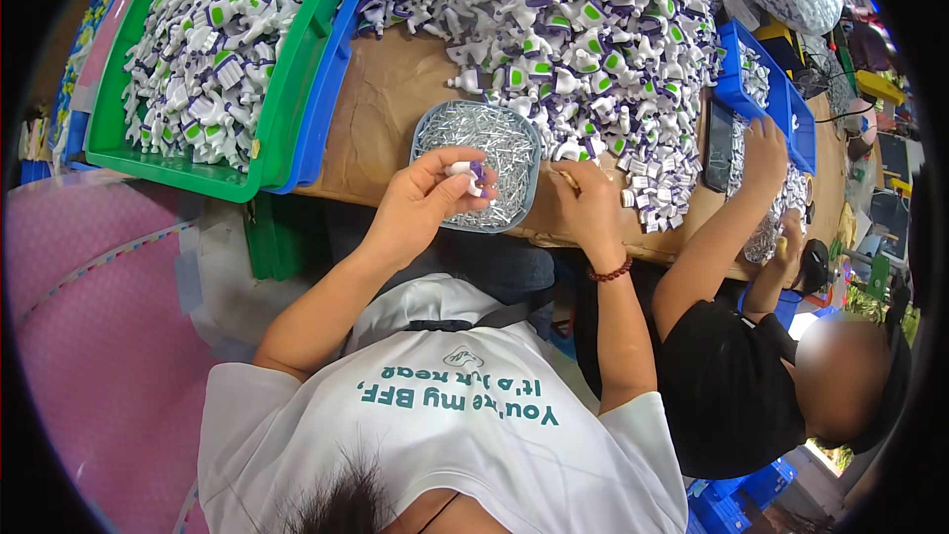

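Over the near side of a grey plastic tub full of small silvery metal pins, my left hand is closed on a small white-and-purple plastic toy part. To the right of the tub, my right hand has its thumb and fingers pinched together by the table edge. A small yellowish spot shows at those fingertips; what they hold, if anything, cannot be made out. Right behind it lies a big heap of white, purple and green toy parts. Small white-and-purple striped pieces sit to its right.
A green bin piled with the same toy parts stands at the left over a blue crate. On the right a person in black reaches over the table, near a phone and blue bins. Pink wrapped material bulges at lower left.
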`<state>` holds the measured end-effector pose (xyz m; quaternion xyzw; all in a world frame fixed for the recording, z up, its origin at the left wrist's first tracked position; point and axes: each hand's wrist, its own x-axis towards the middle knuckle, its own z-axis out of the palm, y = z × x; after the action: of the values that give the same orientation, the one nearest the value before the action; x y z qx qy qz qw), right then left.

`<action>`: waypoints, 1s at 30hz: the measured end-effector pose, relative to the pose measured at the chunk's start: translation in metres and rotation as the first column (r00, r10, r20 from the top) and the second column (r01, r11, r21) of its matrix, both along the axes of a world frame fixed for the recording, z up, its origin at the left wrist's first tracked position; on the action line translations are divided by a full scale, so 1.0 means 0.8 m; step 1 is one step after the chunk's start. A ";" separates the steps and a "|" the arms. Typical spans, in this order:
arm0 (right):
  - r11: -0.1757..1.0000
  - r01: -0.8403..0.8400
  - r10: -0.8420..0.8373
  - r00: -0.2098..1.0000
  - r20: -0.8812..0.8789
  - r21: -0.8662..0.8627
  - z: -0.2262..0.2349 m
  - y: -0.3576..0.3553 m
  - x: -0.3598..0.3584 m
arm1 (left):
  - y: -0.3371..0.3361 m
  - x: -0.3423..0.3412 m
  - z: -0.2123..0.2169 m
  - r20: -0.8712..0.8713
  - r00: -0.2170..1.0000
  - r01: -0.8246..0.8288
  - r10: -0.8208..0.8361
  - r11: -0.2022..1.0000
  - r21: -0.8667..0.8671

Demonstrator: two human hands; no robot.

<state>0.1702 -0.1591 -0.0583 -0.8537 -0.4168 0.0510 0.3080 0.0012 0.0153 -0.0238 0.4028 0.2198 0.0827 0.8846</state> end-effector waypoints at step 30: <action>0.913 0.223 0.177 0.539 -0.824 0.342 0.065 0.041 -0.034 | -0.006 0.003 0.006 -0.078 0.993 0.066 -0.085 0.974 -0.217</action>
<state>0.1428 -0.1263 -0.0061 -0.6445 -0.2064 0.3623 0.6409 0.0033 0.0106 -0.0191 0.3166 0.2504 0.0074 0.9149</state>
